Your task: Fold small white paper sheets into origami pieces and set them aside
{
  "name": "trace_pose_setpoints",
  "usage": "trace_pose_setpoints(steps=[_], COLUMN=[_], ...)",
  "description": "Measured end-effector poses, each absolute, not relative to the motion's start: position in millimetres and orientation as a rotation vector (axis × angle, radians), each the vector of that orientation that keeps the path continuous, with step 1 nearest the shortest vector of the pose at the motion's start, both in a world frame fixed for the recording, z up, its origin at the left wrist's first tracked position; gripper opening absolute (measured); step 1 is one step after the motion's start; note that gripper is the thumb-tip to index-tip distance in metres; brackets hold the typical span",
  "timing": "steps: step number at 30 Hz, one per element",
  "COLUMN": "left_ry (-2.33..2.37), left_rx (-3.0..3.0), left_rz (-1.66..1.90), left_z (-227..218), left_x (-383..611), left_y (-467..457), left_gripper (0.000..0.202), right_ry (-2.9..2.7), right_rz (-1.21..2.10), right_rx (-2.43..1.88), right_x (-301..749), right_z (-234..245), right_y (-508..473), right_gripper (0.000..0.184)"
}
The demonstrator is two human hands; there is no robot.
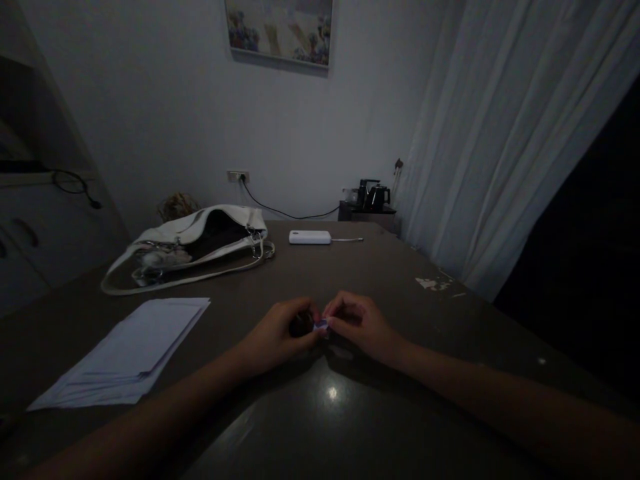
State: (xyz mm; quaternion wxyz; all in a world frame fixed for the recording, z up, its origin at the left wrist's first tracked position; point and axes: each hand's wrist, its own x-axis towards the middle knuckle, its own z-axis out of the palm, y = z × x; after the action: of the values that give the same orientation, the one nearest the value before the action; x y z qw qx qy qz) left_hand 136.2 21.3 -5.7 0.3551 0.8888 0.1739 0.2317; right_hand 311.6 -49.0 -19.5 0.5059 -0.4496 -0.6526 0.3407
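Observation:
My left hand point(285, 337) and my right hand point(367, 329) meet just above the middle of the table point(280, 427). Pinched between both sets of fingertips is a small piece of white paper point(321, 325), which looks folded and bluish in the dim light. Fingers cover most of it, so its full shape is hidden. The left thumb and forefinger hold its left side, while the right thumb and forefinger grip its right side.
Loose white paper sheets point(135, 343) lie in a stack at the left. Behind them rests a white handbag point(200, 230) with its strap toward me. A white power bank point(310, 237) with a short cable lies farther back. Paper scraps point(427, 283) are at the right.

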Motion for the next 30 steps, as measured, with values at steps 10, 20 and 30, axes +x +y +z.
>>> trace_pose_setpoints(steps=[10, 20, 30], left_ry=[0.47, 0.492, 0.48], left_rx=[2.166, 1.92, 1.943], left_rz=[0.597, 0.631, 0.581], left_z=[-7, -9, -6], left_x=[134, 135, 134], left_y=[24, 31, 32], left_gripper=[0.017, 0.015, 0.025], right_ry=[-1.4, -1.368, -1.355], right_rz=[0.864, 0.898, 0.907], right_rx=[-1.095, -1.078, -1.024], right_x=[311, 313, 314], right_z=[-17, -22, -21], right_y=[-46, -44, -44], right_gripper=[0.014, 0.013, 0.017])
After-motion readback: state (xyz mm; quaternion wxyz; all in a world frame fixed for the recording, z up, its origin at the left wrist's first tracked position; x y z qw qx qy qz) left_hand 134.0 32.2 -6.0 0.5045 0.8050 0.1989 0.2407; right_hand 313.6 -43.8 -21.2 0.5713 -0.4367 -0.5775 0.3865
